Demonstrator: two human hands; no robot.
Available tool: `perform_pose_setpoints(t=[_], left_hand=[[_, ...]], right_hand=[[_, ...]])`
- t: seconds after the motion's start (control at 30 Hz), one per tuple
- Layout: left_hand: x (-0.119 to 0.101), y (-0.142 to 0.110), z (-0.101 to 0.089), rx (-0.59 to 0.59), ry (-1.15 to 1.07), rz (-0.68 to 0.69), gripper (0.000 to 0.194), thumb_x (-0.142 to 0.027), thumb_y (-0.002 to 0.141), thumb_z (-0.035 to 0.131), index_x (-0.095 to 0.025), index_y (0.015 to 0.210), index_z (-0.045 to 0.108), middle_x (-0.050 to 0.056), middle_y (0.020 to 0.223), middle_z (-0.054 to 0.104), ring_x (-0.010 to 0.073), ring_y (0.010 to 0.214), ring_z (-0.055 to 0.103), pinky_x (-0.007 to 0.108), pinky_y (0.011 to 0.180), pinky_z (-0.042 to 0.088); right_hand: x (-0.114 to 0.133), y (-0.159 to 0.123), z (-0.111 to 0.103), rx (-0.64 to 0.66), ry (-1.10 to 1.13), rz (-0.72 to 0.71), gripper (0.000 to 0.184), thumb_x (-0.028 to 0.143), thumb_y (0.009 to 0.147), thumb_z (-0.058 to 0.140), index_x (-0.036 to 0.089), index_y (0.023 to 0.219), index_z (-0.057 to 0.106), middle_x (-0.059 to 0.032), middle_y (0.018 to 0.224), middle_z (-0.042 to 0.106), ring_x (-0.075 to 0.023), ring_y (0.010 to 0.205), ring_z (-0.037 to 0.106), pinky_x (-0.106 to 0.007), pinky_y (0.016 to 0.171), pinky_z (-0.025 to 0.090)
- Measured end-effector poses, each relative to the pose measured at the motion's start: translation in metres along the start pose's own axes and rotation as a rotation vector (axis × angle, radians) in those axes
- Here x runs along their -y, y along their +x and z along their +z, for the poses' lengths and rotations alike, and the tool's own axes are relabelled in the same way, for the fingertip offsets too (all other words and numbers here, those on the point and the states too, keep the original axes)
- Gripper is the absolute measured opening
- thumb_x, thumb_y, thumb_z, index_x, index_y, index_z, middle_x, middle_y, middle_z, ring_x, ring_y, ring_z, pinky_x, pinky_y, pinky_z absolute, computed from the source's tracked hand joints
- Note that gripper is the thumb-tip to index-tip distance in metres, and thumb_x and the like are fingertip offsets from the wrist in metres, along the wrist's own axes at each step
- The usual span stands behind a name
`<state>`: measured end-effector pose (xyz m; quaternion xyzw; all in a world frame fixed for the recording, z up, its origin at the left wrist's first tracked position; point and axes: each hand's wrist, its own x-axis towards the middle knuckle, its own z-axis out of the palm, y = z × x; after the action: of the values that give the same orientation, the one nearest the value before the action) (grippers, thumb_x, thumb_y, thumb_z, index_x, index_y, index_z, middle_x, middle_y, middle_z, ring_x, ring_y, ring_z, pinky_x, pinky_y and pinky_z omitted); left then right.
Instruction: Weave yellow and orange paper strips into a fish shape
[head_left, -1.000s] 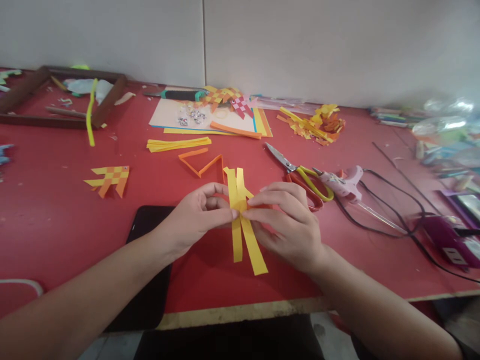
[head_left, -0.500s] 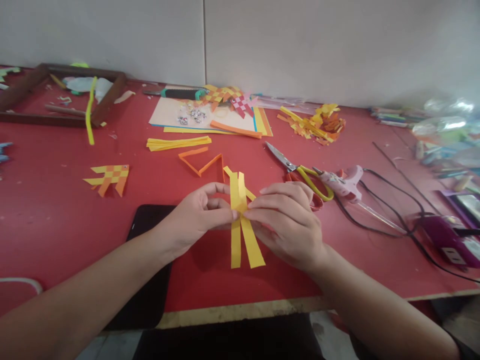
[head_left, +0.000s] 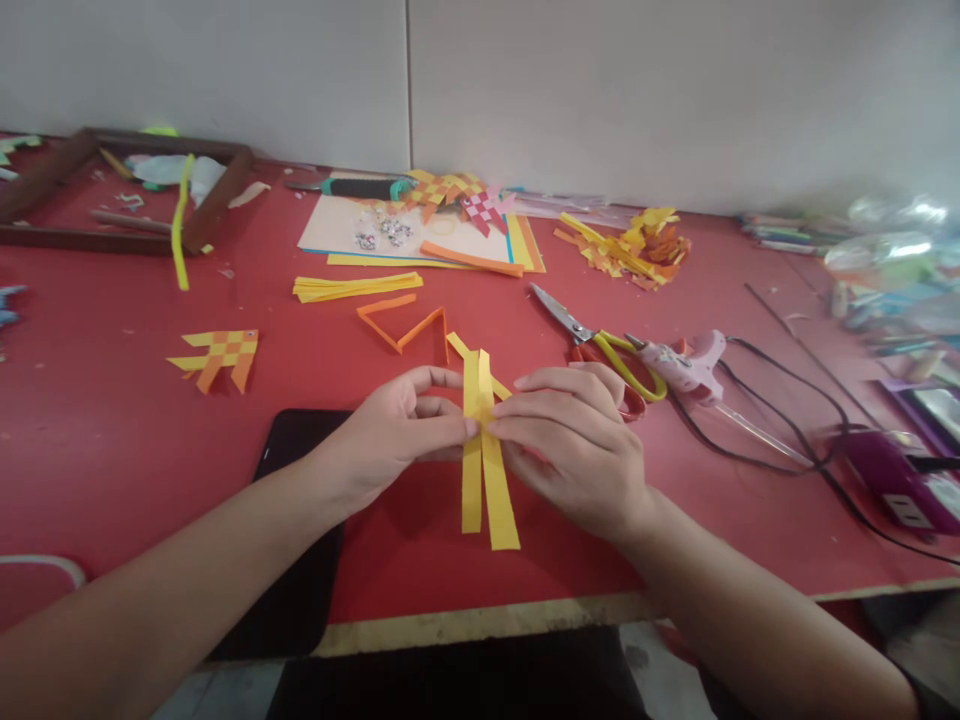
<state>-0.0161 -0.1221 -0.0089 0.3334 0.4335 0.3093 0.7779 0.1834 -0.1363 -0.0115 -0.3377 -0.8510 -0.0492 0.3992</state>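
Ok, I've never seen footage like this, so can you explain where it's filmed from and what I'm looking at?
There's no machine: a camera worn on a person's head looks forward and down at their own bare hands. The left hand and right hand pinch some yellow paper strips between them. On the red tabletop lie a woven yellow-and-orange paper fish, a bundle of narrow yellow strips, a zigzag orange strip, scissors with red and yellow handles, a pink glue gun and a flat black object, perhaps a tablet, partly hidden by the left forearm. Farther back are pale and coloured sheets and a dark brown frame.
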Motion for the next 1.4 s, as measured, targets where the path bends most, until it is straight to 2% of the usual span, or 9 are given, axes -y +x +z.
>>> perform_pose_setpoints(t=[0.2, 0.3, 0.37, 0.53, 0.7, 0.87, 0.97, 1.17, 1.4], left_hand=[[-0.001, 0.0, 0.001, -0.03, 0.015, 0.012, 0.05, -0.021, 0.073, 0.08, -0.02, 0.114, 0.052, -0.005, 0.069, 0.063, 0.0115, 0.069, 0.063, 0.027, 0.072, 0.053], [-0.002, 0.001, 0.003, -0.069, -0.026, 0.029, 0.04, -0.023, 0.079, 0.07, -0.018, 0.114, 0.052, 0.0, 0.076, 0.067, 0.0138, 0.072, 0.064, 0.029, 0.07, 0.054], [-0.002, 0.0, 0.005, -0.077, -0.064, 0.049, 0.036, -0.02, 0.079, 0.064, -0.018, 0.113, 0.053, 0.0, 0.072, 0.067, 0.0138, 0.071, 0.063, 0.029, 0.069, 0.054], [-0.001, -0.003, 0.005, -0.08, -0.01, 0.111, 0.048, -0.009, 0.07, 0.063, -0.019, 0.116, 0.052, -0.003, 0.073, 0.067, 0.0117, 0.068, 0.063, 0.026, 0.07, 0.052], [0.003, -0.005, 0.001, -0.009, 0.154, 0.241, 0.059, -0.009, 0.078, 0.068, -0.03, 0.129, 0.047, -0.005, 0.077, 0.066, 0.0093, 0.072, 0.062, 0.021, 0.071, 0.049], [0.008, -0.002, -0.003, 0.143, 0.204, 0.396, 0.03, -0.011, 0.08, 0.072, -0.022, 0.106, 0.061, 0.0, 0.09, 0.067, 0.0126, 0.089, 0.065, 0.023, 0.079, 0.052], [0.009, 0.0, -0.004, 0.189, 0.198, 0.441, 0.024, -0.011, 0.077, 0.075, -0.019, 0.097, 0.064, 0.0, 0.093, 0.067, 0.0124, 0.089, 0.066, 0.022, 0.08, 0.053], [0.008, -0.001, -0.002, 0.114, 0.251, 0.467, 0.018, -0.014, 0.075, 0.078, -0.019, 0.09, 0.068, -0.001, 0.089, 0.069, 0.0111, 0.087, 0.066, 0.021, 0.081, 0.053], [0.006, -0.004, 0.001, -0.012, 0.356, 0.457, 0.011, -0.027, 0.081, 0.075, -0.019, 0.082, 0.067, -0.003, 0.079, 0.069, 0.0091, 0.075, 0.063, 0.019, 0.072, 0.051]], right_hand=[[0.001, 0.001, 0.0, -0.01, -0.016, 0.017, 0.017, 0.011, 0.081, 0.071, 0.028, 0.083, 0.069, 0.0047, 0.083, 0.076, -0.0194, 0.09, 0.068, -0.038, 0.081, 0.046], [0.001, 0.003, -0.001, -0.004, 0.002, 0.038, 0.017, 0.01, 0.081, 0.071, 0.026, 0.083, 0.069, 0.0042, 0.082, 0.076, -0.0195, 0.088, 0.068, -0.038, 0.081, 0.046], [0.001, 0.004, -0.001, -0.006, 0.024, 0.046, 0.016, 0.009, 0.08, 0.071, 0.025, 0.082, 0.069, 0.0031, 0.081, 0.076, -0.0195, 0.087, 0.068, -0.038, 0.081, 0.047], [0.0, 0.005, -0.001, -0.021, 0.079, 0.098, 0.014, 0.011, 0.082, 0.07, 0.025, 0.081, 0.068, 0.0029, 0.079, 0.076, -0.0185, 0.085, 0.068, -0.037, 0.079, 0.048], [-0.001, 0.004, 0.0, -0.034, 0.141, 0.164, 0.013, 0.011, 0.082, 0.069, 0.024, 0.083, 0.068, 0.0017, 0.079, 0.076, -0.0186, 0.084, 0.068, -0.037, 0.08, 0.05], [-0.002, 0.004, 0.0, -0.035, 0.175, 0.204, 0.014, 0.011, 0.081, 0.07, 0.024, 0.082, 0.069, 0.0011, 0.079, 0.075, -0.0184, 0.083, 0.068, -0.037, 0.079, 0.052], [-0.003, 0.003, 0.001, -0.028, 0.178, 0.2, 0.014, 0.011, 0.081, 0.07, 0.025, 0.083, 0.069, 0.0015, 0.08, 0.075, -0.0186, 0.084, 0.068, -0.037, 0.079, 0.052], [-0.003, 0.002, 0.001, -0.017, 0.172, 0.189, 0.016, 0.011, 0.08, 0.071, 0.026, 0.085, 0.069, 0.0018, 0.081, 0.076, -0.0197, 0.086, 0.068, -0.037, 0.08, 0.052], [-0.001, 0.003, 0.001, -0.034, 0.115, 0.147, 0.013, 0.013, 0.082, 0.07, 0.025, 0.079, 0.068, 0.0028, 0.078, 0.076, -0.0192, 0.085, 0.067, -0.037, 0.08, 0.048]])
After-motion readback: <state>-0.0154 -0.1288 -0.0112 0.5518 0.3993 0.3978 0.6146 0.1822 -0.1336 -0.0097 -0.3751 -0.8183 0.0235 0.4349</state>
